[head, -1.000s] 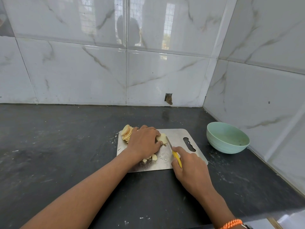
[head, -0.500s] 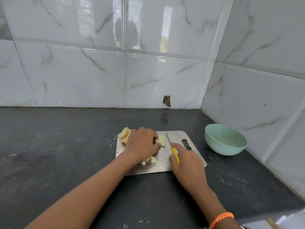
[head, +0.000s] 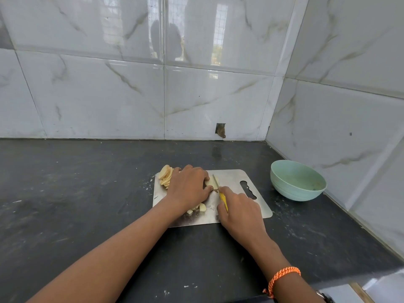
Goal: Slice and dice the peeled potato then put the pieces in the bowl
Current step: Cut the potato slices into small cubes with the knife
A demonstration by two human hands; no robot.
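Observation:
A steel cutting board (head: pixel 235 179) lies on the dark counter. My left hand (head: pixel 189 188) curls over a pale potato slice (head: pixel 210 182) and holds it down on the board. My right hand (head: pixel 239 209) grips a yellow-handled knife (head: pixel 223 197); its blade runs across that slice right beside my left fingertips. A stack of round potato slices (head: pixel 165 174) leans at the board's far left corner. A few diced pieces (head: pixel 200 208) lie near the front edge under my left wrist. The mint-green bowl (head: pixel 298 180) stands to the right of the board and looks empty.
Tiled walls (head: pixel 196 95) close the counter at the back and on the right, forming a corner behind the bowl. The dark counter (head: pixel 76 193) stretches wide to the left of the board. An orange band (head: pixel 282 278) circles my right wrist.
The knife blade has moved left, from beside the slice onto it, close against my left fingers. My left hand has stayed on the potato.

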